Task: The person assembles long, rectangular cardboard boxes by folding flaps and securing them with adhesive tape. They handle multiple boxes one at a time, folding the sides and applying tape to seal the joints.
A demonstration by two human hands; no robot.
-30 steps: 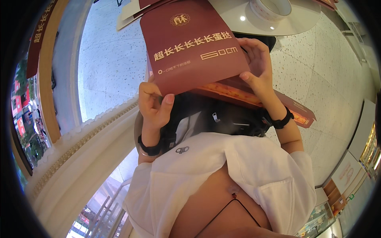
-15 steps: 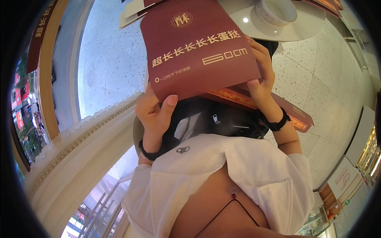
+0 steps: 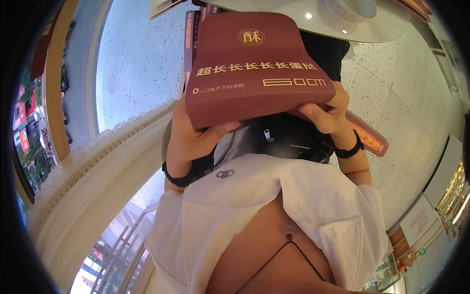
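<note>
A maroon cardboard carton piece (image 3: 254, 51) with gold lettering and a round gold emblem is held in front of me, bowed along its length. Its near edge bends down in a band toward me. My left hand (image 3: 198, 139) grips the near left corner, thumb along the lower edge and the other fingers hidden behind. At the near right corner my right hand (image 3: 329, 115) is closed too, its thumb on the lower edge. A long maroon box (image 3: 369, 137) with a food picture sticks out beyond my right wrist. Whether it touches my hand is hidden.
Upright dark maroon boxes (image 3: 190, 49) stand behind the carton's left side. A pale round table (image 3: 387, 32) with a white bowl (image 3: 350, 11) lies at the far right. Below my hands is a black bag (image 3: 289, 139) with a zip. A cream trimmed ledge (image 3: 88, 169) runs along the left.
The carton has shifted right and tipped, so its face looks shallower and its near band bends down. Both hands moved with it, and the boxes behind its left side have come into view.
</note>
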